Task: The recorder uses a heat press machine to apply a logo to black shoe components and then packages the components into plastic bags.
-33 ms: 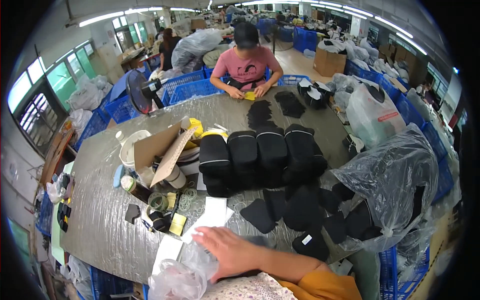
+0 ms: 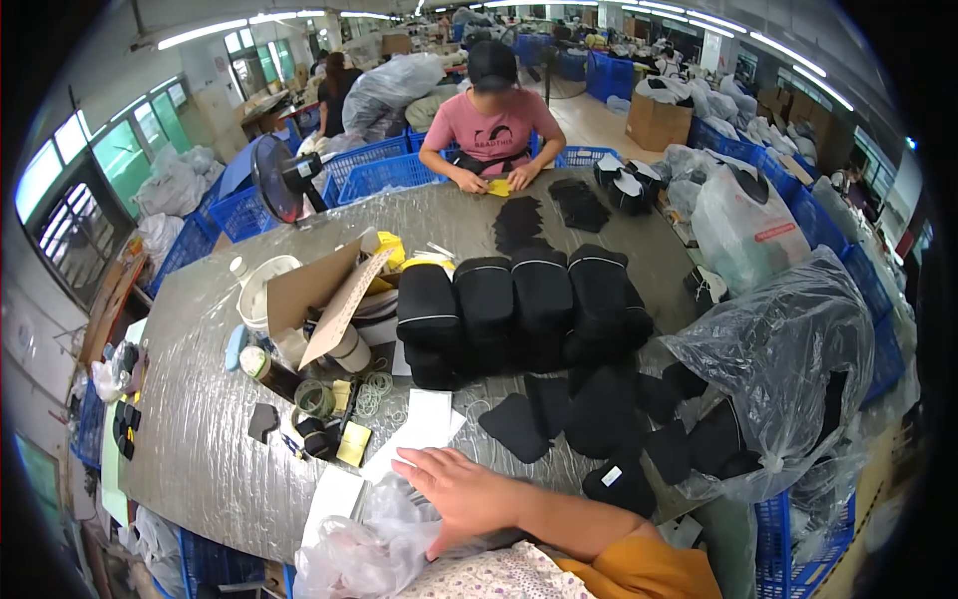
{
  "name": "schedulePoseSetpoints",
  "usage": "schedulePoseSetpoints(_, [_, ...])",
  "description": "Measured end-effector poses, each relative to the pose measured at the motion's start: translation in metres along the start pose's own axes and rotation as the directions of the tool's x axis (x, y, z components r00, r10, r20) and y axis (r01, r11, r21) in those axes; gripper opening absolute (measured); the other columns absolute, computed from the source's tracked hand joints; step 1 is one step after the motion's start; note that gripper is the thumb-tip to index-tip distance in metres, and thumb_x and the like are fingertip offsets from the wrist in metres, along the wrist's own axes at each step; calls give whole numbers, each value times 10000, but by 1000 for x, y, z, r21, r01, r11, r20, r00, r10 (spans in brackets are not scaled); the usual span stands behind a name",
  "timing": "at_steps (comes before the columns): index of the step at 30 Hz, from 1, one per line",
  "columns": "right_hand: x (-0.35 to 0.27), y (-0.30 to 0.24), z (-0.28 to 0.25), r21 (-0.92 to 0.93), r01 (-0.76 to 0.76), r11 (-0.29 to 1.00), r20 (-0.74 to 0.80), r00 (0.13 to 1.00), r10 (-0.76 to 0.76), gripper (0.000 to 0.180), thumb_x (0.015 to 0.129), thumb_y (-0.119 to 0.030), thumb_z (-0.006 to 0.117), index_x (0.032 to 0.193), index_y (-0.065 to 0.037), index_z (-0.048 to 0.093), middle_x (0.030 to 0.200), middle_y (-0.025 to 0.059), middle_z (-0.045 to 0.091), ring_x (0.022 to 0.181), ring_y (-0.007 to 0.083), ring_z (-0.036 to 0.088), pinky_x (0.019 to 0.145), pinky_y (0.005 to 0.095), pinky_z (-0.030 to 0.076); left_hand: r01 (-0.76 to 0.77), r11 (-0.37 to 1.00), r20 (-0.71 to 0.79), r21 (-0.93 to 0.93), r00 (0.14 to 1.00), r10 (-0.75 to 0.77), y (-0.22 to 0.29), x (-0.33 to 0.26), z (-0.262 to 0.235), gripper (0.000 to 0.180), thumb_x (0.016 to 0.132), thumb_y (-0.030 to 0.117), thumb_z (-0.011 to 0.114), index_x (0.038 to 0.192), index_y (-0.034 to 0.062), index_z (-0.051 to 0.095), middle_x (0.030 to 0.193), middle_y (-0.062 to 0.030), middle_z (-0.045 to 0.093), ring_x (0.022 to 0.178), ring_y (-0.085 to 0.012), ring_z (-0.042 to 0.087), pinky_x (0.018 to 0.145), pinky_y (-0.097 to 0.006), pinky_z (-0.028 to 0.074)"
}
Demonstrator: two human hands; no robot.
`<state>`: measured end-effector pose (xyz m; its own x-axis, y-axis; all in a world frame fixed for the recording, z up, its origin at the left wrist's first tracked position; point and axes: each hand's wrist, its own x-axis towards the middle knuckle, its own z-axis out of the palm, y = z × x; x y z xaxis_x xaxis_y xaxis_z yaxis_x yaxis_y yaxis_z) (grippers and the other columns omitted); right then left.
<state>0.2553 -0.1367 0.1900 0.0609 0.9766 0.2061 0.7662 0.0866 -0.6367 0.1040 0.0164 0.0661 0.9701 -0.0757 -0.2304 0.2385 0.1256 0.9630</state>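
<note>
My right hand (image 2: 464, 496) reaches in from the lower right, out of an orange sleeve (image 2: 639, 571). Its fingers are stretched and spread over a crumpled clear plastic bag (image 2: 374, 549) at the near edge of the table, thumb toward me. Whether the palm touches the bag is hidden. Just beyond the fingertips lie white paper sheets (image 2: 429, 419), with another white sheet (image 2: 334, 502) beside the bag. Flat black fabric pieces (image 2: 514, 429) are spread to the right of the paper, one with a small white label (image 2: 611, 476). My left hand does not show.
Stacked black padded pieces (image 2: 484, 309) fill the table's middle. Left of them stand an open cardboard box (image 2: 309, 290), a white bucket (image 2: 267, 290), jars and a roll of tape (image 2: 315, 399). A large clear bag (image 2: 788, 369) lies right. Across the table, a co-worker (image 2: 489, 135) handles a yellow piece.
My right hand has shifted slightly right, its fingertips drawing back a little from the paper. The plastic bag under it has changed shape slightly.
</note>
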Motion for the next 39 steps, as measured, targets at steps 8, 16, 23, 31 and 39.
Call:
schedulePoseSetpoints(8, [4, 3, 61, 735, -173, 656, 200, 979, 35, 571, 714, -209, 643, 1201, 31, 466, 1149, 184, 538, 1042, 233, 547, 917, 347, 393, -42, 981, -27, 191, 998, 48, -1, -1, -20, 320, 800, 111, 568, 1113, 52, 586, 990, -92, 637, 930, -172, 592, 815, -273, 461])
schedulePoseSetpoints(16, [9, 34, 99, 774, -32, 632, -155, 959, 239, 204, 835, -154, 568, 987, -19, 578, 950, 66, 603, 803, 145, 573, 684, 276, 473, -54, 940, -76, 337, 994, 84, -3, -18, -14, 320, 798, 108, 571, 1113, 56, 593, 983, -87, 642, 928, -168, 597, 814, -269, 465])
schedulePoseSetpoints(23, [32, 30, 91, 502, 164, 849, -199, 977, -71, 318, 784, -264, 623, 964, -4, 585, 807, 152, 630, 737, 239, 621, 623, 313, 478, -160, 891, -292, 424, 907, 302, 28, -41, 27, 367, 775, 79, 576, 1124, 185, 619, 929, -49, 658, 838, -189, 632, 750, -251, 495])
schedulePoseSetpoints(31, [27, 39, 101, 502, -166, 849, 262, 965, 34, 396, 704, -252, 660, 1013, -20, 572, 951, 182, 621, 919, 309, 595, 779, 365, 458, 87, 912, -488, 401, 863, 132, 25, -44, 14, 522, 644, 158, 691, 1153, 182, 576, 1179, -50, 558, 906, -227, 614, 749, -282, 495])
schedulePoseSetpoints(39, [9, 75, 170, 67, 137, 988, 116, 983, -144, 381, 708, -304, 633, 1026, -104, 565, 945, 128, 619, 914, 281, 582, 826, 357, 451, 464, 212, -445, 860, 886, -131, 128, -51, 60, 661, 650, 139, 649, 1277, 91, 444, 1238, -115, 518, 731, -276, 631, 648, -363, 509])
